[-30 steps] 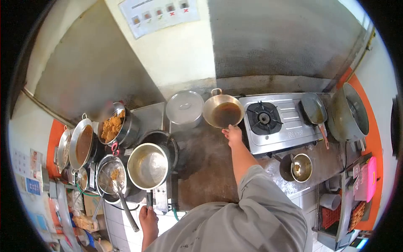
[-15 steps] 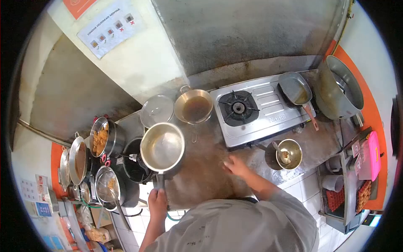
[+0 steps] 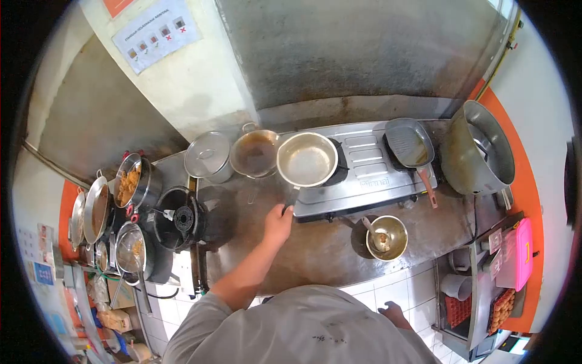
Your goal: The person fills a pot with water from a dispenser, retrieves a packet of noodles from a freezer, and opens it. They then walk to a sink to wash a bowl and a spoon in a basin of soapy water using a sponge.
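Observation:
My left hand (image 3: 278,225) is closed round the dark handle of a silver saucepan (image 3: 307,159). The saucepan is over the left part of the two-burner stove (image 3: 376,193), partly hiding the left burner; whether it touches the grate I cannot tell. Low at the right, beside my shirt, my right hand (image 3: 393,312) hangs over the floor tiles with its fingers apart and nothing in them. A metal bowl (image 3: 397,247) with a ladle (image 3: 368,225) in it sits on the counter in front of the stove.
A pan of brown liquid (image 3: 254,154) and a lidded pot (image 3: 207,154) stand left of the stove. A square pan (image 3: 410,142) is on the right burner, beside a large pot (image 3: 461,151). Farther left are a black burner (image 3: 177,218) and several pots.
The saucepan has moved right, from beside the black burner to over the stove, in my left hand. My right hand has drawn back from the counter toward the lower right.

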### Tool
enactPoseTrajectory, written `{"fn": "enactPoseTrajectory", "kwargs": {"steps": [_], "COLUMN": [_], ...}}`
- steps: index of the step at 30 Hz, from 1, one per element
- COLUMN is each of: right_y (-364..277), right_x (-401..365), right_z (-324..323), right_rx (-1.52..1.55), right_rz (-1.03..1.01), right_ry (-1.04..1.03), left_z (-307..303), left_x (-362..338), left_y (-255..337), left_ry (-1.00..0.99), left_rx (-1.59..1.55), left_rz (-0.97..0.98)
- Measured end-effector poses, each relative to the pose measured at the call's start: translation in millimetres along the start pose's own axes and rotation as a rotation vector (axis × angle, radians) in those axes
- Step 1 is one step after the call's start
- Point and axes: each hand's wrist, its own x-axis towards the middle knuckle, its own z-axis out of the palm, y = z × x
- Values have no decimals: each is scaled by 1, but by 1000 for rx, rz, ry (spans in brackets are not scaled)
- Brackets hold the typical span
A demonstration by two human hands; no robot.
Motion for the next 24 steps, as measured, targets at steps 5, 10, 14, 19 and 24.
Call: {"fn": "enactPoseTrajectory", "kwargs": {"steps": [5,10,14,19,24], "right_y": [30,-24,-134,-305,-385], "right_x": [-6,23,70,113,168], "right_z": [-8,-32,-55,-80,-59], "right_rx": [30,73,-63,-262,-348], "right_rz": [50,-65,-662,-644,-593], "right_ry": [29,-23,152,111,302], "left_z": [54,83,90,49,-31], "left_x": [25,44,55,39,-60], "left_y": [18,16,5,33,-2], "left_ry": [-12,36,117,-314,-260], "left_rx": [-9,98,205,-85,85], "left_rz": [-35,45,127,-235,-186]}}
